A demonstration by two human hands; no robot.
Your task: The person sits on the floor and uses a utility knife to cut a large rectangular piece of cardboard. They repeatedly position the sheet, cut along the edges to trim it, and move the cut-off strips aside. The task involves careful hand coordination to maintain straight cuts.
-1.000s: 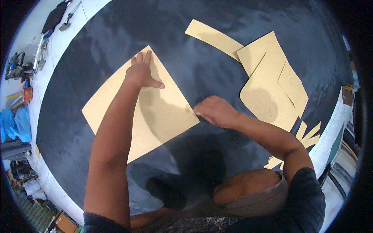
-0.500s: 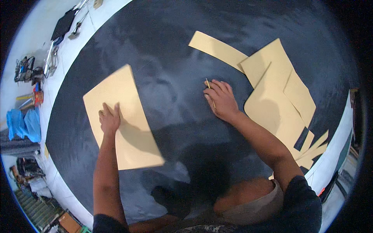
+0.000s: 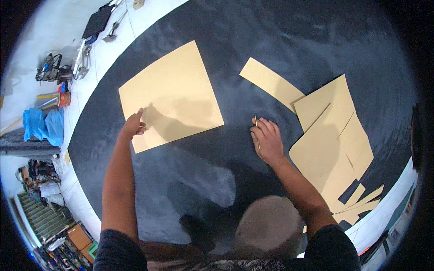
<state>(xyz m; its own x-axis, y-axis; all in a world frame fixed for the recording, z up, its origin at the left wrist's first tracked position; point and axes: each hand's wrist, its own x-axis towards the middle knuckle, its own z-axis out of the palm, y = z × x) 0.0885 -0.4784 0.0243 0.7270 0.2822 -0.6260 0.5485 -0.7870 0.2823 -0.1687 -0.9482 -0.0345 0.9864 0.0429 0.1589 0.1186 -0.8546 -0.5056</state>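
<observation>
My left hand [image 3: 134, 124] pinches a four-sided tan card sheet [image 3: 176, 77] by its left edge, thumb and fingers closed on it. The sheet lies over a wide black sheet of material [image 3: 203, 176], and my shadow falls across it. In my right hand [image 3: 267, 140], a thin pencil-like stick [image 3: 256, 121] is held between curled fingers. That hand rests on the black material, to the right of the card sheet and apart from it. Right of it lies a pile of tan card pieces [image 3: 316, 153], overlapping one another, with a long card strip [image 3: 271, 84] reaching out up and left.
Narrow card offcuts [image 3: 361, 201] fan out at the lower right of the pile. Along the left, on pale floor [image 3: 81, 180], are a blue plastic bag [image 3: 45, 126], a corded power tool [image 3: 52, 67] and crates of odds and ends. My knee [image 3: 269, 221] is close in front.
My left hand went from lying on the card sheet to gripping its left edge. The sheet has turned and shifted up and right. My right hand still holds the stick; the whole view has shifted.
</observation>
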